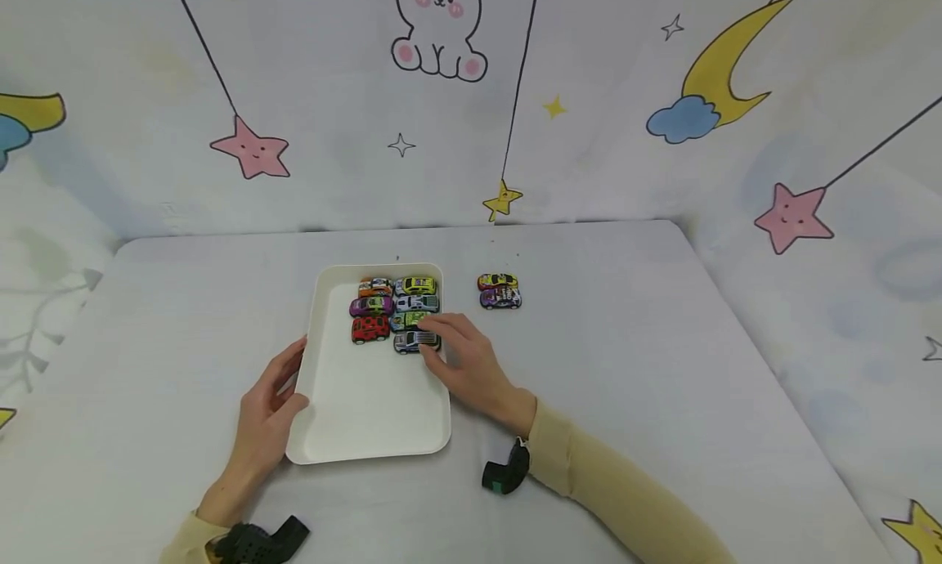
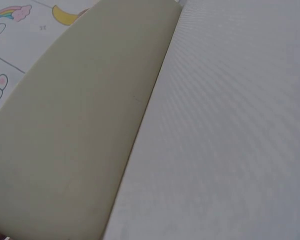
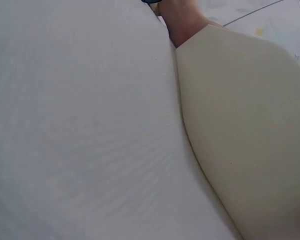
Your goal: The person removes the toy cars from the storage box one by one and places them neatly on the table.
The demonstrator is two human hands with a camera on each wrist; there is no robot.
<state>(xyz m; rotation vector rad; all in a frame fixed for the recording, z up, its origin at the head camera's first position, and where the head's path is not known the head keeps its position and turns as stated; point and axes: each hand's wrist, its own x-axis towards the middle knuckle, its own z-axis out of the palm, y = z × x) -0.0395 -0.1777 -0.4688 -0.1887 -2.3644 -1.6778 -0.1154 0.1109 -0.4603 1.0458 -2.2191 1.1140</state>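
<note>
A white tray [image 1: 368, 417] lies on the table in the head view, with several small toy cars in its upper right part. My left hand [image 1: 261, 421] holds the tray's left rim, thumb at the edge and fingers along the side. Over the right rim reaches my right hand [image 1: 474, 368], its thumb and index finger around a silver-grey toy car [image 1: 410, 342]. Just above that car is a green toy car [image 1: 405, 321], partly behind the index finger. To its left sits a red toy car [image 1: 370, 329] with black spots, below a purple toy car [image 1: 370, 306].
Right of the tray, a yellow-and-red toy car [image 1: 497, 281] and a dark purple toy car [image 1: 500, 299] stand close together on the white table [image 1: 625, 343]. A patterned cloth backs the table. The wrist views show mostly sleeves and white surface.
</note>
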